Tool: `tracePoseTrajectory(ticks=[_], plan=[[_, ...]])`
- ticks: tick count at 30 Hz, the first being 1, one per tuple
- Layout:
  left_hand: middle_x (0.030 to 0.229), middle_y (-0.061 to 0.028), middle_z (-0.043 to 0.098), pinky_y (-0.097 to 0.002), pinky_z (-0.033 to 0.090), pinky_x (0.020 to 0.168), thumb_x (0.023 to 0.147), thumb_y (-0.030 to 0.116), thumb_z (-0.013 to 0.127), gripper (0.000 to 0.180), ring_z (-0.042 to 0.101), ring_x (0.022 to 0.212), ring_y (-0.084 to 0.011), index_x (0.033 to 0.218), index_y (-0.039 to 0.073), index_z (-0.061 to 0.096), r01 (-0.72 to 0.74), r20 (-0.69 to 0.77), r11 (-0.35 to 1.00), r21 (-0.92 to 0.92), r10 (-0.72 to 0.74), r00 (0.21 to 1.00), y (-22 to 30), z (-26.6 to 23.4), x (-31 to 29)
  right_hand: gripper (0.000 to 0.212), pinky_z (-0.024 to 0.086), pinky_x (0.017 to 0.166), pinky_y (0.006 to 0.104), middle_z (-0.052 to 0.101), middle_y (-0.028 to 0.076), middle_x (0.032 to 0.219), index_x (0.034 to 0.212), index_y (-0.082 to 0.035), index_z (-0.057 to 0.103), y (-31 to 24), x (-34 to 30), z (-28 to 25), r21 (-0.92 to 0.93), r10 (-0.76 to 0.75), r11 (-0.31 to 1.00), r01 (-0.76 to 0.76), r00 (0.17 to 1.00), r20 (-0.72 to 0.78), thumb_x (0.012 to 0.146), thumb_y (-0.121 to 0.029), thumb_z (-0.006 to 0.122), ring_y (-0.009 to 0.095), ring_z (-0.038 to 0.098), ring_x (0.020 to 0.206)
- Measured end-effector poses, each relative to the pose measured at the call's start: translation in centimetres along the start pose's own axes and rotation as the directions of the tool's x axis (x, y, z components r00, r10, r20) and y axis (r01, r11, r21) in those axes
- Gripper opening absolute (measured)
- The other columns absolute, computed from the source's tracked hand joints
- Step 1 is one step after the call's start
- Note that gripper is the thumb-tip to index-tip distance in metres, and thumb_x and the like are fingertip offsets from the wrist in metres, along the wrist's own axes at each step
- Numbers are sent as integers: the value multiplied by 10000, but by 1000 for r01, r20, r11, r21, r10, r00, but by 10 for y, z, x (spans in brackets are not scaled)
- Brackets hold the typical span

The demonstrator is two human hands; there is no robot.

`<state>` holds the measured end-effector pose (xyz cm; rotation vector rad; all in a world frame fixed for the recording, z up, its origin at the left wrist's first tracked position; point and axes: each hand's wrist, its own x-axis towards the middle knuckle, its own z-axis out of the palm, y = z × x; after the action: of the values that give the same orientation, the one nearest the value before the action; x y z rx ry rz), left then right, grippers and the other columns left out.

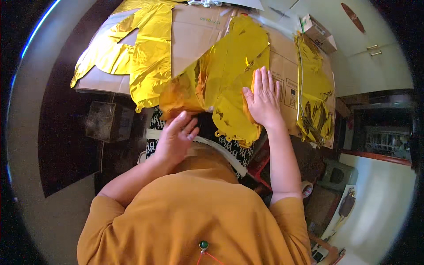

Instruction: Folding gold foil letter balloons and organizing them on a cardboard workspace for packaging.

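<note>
A flat gold foil balloon (236, 75) lies on the cardboard in front of me. My right hand (263, 95) is laid flat on its right part, fingers extended, and orange shows along the hand's left side. The balloon's left part (181, 92) hangs toward me at the near edge, smeared by motion. Close below that part is my left hand (176, 138), its fingers apart and slightly bent, with nothing visible in it. The thumb tip is near the foil; whether it touches, I cannot tell. Small tabs line the balloon's near edge.
More gold foil balloons lie at the left (152, 53) and right (313, 84) of the flattened cardboard (190, 31). A small carton (317, 33) stands at the back right. Under the left side is a box (106, 121). A tape roll (307, 189) sits at my lower right.
</note>
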<state>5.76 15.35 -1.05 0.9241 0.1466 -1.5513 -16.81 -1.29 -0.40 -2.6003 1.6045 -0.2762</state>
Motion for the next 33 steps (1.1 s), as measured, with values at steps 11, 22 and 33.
tracePoseTrajectory(ticks=[11,22,33], plan=[[1237,-159,614,-374,491,922,809,107,751,228,622,1082,-263,989,51,623,-929,922,92,360,120,369,16,58,22,698,108,1195,582,199,219,1612,1523,21,225,8,0,6,-139,-54,989,55,999,7,977,-336,473,369,172,1503],[1322,-135,595,-464,401,1077,923,152,622,361,539,1257,-319,1271,63,597,-762,957,-603,236,10,289,81,89,106,880,60,1226,528,65,170,1655,1576,-29,103,4,-7,-6,-76,-46,996,51,997,65,807,138,495,325,98,1529],[1512,-183,424,-506,227,1189,968,466,524,633,331,1442,-343,1449,59,455,-639,933,-768,-35,-253,254,48,103,136,632,173,1210,537,121,50,1662,1585,-201,128,40,2,46,-252,-96,965,67,990,-104,1001,-191,368,252,160,1525]])
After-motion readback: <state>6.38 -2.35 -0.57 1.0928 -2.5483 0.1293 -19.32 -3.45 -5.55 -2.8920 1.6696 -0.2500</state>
